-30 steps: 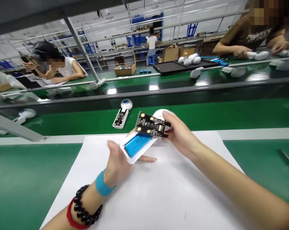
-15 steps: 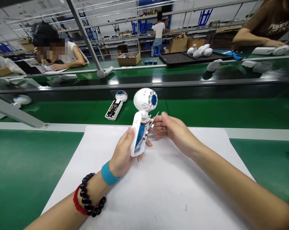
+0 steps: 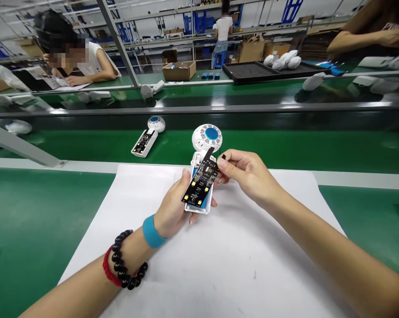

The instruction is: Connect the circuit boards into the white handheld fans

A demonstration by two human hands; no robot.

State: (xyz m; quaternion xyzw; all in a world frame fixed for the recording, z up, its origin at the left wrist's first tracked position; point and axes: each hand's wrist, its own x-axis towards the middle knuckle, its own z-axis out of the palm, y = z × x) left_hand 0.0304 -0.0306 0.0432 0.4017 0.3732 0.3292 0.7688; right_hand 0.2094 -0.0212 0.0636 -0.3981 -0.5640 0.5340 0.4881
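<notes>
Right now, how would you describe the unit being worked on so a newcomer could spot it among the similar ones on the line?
Start at the white sheet on the green bench. Above its far edge the left hand cradles a white handheld unit with a round, blue-centred head. Unlike the twin unit lying on the green strip beyond, this one has a black circuit board tilted over its body, pinched by the right hand.

Count: 2 open fan units, one in hand (image 3: pixel 206 139), one on the green belt (image 3: pixel 148 137); 1 loose circuit board (image 3: pixel 201 180); 1 white paper sheet (image 3: pixel 219 265); 1 black tray (image 3: pixel 252 70) at the far bench; 3 cardboard boxes, first (image 3: pixel 178 70); 3 other people, nearest (image 3: pixel 77 62); 2 hands at work: left (image 3: pixel 173 207), right (image 3: pixel 249 174)
</notes>
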